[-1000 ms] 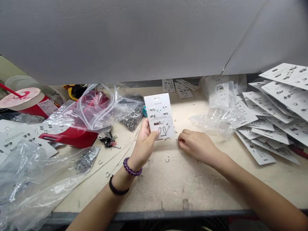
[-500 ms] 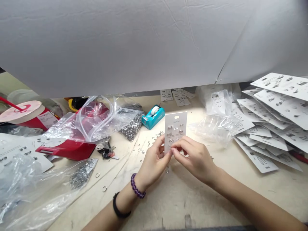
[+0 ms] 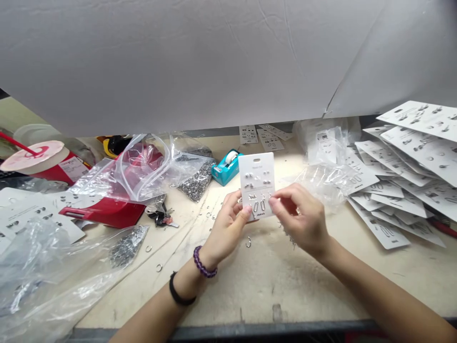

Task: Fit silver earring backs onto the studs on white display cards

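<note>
My left hand (image 3: 228, 226) grips a white earring card (image 3: 257, 166) by its lower left edge, thumb in front. The card stands nearly upright, its face toward me, with small studs in rows and two long oval link earrings near the bottom. At the card's lower right edge my right hand (image 3: 302, 214) is closed in a pinch, thumb and forefinger together beside the right-hand earrings. Whatever lies between those fingertips is too small to make out. Below the card a silver open ring (image 3: 248, 242) lies on the table.
A teal tape dispenser (image 3: 226, 167) stands behind the card. Stacked earring cards (image 3: 407, 186) fill the right side beside clear plastic bags (image 3: 324, 183). On the left are a bag of small metal parts (image 3: 196, 183), a red scoop-like piece (image 3: 107, 213) and a lidded cup (image 3: 43, 162).
My right hand has moved right and up from the card's bottom to its right edge. The card now faces me more fully, its lower earrings uncovered. The camera view has shifted slightly.
</note>
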`<state>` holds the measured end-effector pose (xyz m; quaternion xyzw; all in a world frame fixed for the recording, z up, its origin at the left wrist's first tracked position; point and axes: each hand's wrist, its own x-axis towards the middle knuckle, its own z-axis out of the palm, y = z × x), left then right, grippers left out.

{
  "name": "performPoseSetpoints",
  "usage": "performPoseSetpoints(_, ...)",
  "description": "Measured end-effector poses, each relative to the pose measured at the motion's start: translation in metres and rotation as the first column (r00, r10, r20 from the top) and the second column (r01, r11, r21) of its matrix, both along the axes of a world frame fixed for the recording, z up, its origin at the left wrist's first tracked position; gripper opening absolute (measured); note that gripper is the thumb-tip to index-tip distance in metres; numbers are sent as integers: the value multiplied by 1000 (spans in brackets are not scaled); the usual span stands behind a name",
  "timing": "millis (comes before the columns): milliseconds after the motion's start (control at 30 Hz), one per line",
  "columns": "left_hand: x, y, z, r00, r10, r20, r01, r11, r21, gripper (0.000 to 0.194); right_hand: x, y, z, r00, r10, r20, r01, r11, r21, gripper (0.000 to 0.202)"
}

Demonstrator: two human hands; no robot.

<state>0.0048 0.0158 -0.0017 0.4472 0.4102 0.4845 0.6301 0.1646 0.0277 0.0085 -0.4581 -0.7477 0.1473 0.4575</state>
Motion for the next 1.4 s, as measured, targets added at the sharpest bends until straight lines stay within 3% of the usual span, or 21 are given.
performPoseSetpoints(100,-4,5,1,997,56,47,-54,997,-53,39,10,10,0,990,-104,-93,95,991,-95,12)
performPoseSetpoints(167,-6,8,4,993,96,67,-92,994,-61,38,14,17,-5,990,-126,-70,113,980,-167,12)
performPoseSetpoints(267,-10,12,8,983,162,88,-154,984,-91,35,14,23,-14,994,-29,103,57,960,-274,15)
performPoseSetpoints(433,-14,14,11,958,240,157,-211,961,-178,28,8,27,-22,927,87,366,53,932,-358,17)
performPoseSetpoints(600,-14,15,13,949,227,219,-168,952,-256,25,3,28,-21,857,164,489,56,912,-406,16)
performPoseSetpoints(867,-13,16,15,950,205,237,-125,941,-315,31,-1,29,-22,824,153,545,97,910,-403,19)
performPoseSetpoints(1167,-18,17,5,849,172,501,66,904,-422,18,-2,31,-19,831,113,545,154,894,-420,17)
performPoseSetpoints(1233,-16,15,5,820,153,551,112,902,-416,13,-2,28,-14,878,127,462,99,895,-435,15)
performPoseSetpoints(1333,-11,8,6,745,121,656,202,896,-395,10,-6,17,-3,993,110,-49,-119,847,-519,14)
performPoseSetpoints(1400,-7,2,6,677,99,729,275,885,-376,17,-12,6,3,912,35,-409,-262,816,-515,16)
